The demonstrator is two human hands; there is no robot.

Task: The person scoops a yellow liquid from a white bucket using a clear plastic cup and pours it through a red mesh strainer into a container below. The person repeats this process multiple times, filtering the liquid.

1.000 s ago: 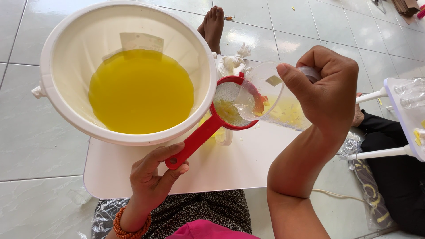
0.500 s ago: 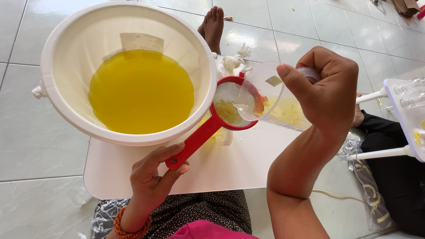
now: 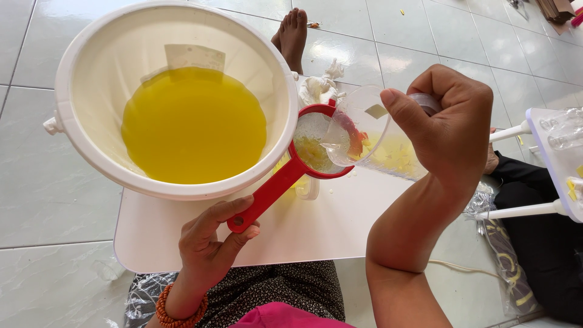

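Note:
My left hand [image 3: 209, 246] grips the red handle of a small red strainer [image 3: 306, 155], held level beside the big bucket. My right hand [image 3: 452, 130] holds a clear plastic jug [image 3: 370, 133] tipped on its side, its mouth over the strainer. Yellow pulp sticks to the jug's wall and lies in the strainer mesh. A large white bucket [image 3: 91, 155] at the left holds yellow liquid [image 3: 194, 124]. A clear cup sits partly hidden under the strainer.
Everything rests on a low white table [image 3: 316, 234] over grey floor tiles. Crumpled white tissue [image 3: 319, 88] lies behind the strainer. A bare foot [image 3: 293, 33] shows beyond the table. A second white table [image 3: 562, 161] with clear bottles stands at the right.

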